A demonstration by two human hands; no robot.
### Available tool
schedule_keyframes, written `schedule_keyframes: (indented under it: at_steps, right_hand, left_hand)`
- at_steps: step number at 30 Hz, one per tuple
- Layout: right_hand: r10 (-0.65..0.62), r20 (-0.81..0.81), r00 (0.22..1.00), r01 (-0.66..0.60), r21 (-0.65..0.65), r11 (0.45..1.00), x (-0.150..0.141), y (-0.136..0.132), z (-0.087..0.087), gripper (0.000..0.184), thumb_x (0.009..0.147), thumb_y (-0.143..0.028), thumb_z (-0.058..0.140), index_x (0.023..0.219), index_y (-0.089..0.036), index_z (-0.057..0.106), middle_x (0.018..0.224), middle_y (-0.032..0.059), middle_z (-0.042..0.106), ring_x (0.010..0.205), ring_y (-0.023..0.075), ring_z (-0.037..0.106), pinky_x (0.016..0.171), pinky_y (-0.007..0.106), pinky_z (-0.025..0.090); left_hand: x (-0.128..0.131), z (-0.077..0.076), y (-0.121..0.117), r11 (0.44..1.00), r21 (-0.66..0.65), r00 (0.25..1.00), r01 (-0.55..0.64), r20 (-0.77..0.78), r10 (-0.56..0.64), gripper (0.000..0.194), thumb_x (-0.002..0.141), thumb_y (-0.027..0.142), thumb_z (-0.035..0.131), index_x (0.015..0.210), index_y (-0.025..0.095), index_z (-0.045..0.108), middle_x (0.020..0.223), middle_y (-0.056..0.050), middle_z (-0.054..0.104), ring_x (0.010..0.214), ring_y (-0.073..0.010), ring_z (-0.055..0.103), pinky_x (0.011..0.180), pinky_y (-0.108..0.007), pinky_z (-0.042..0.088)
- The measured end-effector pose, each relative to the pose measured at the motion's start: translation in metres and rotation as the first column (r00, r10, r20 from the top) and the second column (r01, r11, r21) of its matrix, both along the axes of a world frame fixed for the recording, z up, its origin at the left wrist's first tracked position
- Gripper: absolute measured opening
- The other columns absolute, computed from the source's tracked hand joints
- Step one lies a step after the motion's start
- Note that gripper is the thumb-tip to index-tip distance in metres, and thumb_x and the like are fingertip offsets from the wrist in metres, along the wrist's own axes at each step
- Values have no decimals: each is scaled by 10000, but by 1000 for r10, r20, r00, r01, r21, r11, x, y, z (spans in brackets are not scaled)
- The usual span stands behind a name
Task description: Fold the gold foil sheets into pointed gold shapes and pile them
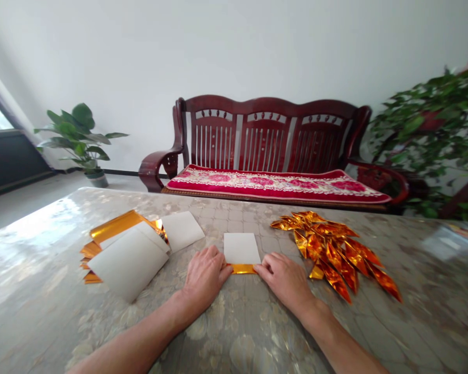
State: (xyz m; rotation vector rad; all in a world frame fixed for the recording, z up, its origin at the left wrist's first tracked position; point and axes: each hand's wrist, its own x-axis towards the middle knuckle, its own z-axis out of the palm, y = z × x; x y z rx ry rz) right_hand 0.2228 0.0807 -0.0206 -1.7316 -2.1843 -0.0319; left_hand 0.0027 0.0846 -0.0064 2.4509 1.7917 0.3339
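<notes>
both forearms are cut off by the bottom edge, and the ends of the gold strip vanish under the fingertips, so the undersides of the fingers are hidden. a small sheet of paper [242, 248], white on the face that shows, lies flat on the patterned table [237, 322], between the two hands and mostly just beyond them; its near edge is turned up into a narrow, shiny gold fold [243, 268]. the left hand [206, 272] grasps the left end of this fold, and the right hand [283, 278] grasps the right end, thumbs pointing inward; how firmly they press is hard to tell. left of the hands is an overlapping stack of white and gold sheets [130, 259], its lower layers mostly covered. to the right, pointed gold folded pieces [331, 249] are heaped so closely that single ones are hard to count. near the right edge, a blurred, clear plastic bag [442, 243] has contents too indistinct to name. beyond the table stands a dark red wooden bench [263, 135].
</notes>
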Motion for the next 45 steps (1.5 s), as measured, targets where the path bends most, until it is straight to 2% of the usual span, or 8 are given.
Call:
schedule_keyframes:
  at_steps: [8, 18, 38, 45]
  right_hand:
    - [17, -1, 1000, -17, -27, 999, 3, 1, -1, 276, 915, -383, 634, 700, -215, 593, 746, -12, 650, 747, 169, 608, 620, 286, 280]
    - [41, -133, 990, -54, -91, 994, 6, 0, 5, 229, 898, -358, 621, 711, -228, 596, 763, -36, 635, 757, 145, 591, 637, 265, 300]
    - [-32, 11, 999, 33, -68, 997, -6, 1, 8, 214, 863, -285, 606, 662, -218, 568, 729, -10, 650, 716, 157, 585, 608, 293, 244]
    - [-27, 27, 999, 28, -50, 998, -7, -2, 8, 189, 861, -270, 588, 681, -220, 559, 736, -2, 654, 727, 164, 581, 646, 297, 271]
  left_hand:
    - [0, 3, -2, 1000, -21, 1000, -8, -20, 8, 270, 938, 410, 550, 797, 208, 660, 928, -41, 634, 908, -217, 602, 746, -328, 374]
    - [0, 1, -1, 1000, -22, 1000, -17, -7, 17, 279, 939, 419, 544, 787, 215, 656, 916, -34, 634, 906, -213, 606, 750, -331, 368]
    - [-1, 4, -2, 1000, -24, 1000, 1, 0, -1, 234, 926, 387, 562, 791, 207, 624, 939, -33, 614, 880, -205, 597, 761, -326, 380]
    - [-2, 1, -2, 1000, -7, 1000, 1, 15, -1, 198, 917, 368, 569, 802, 211, 604, 943, -29, 602, 905, -218, 598, 787, -339, 389]
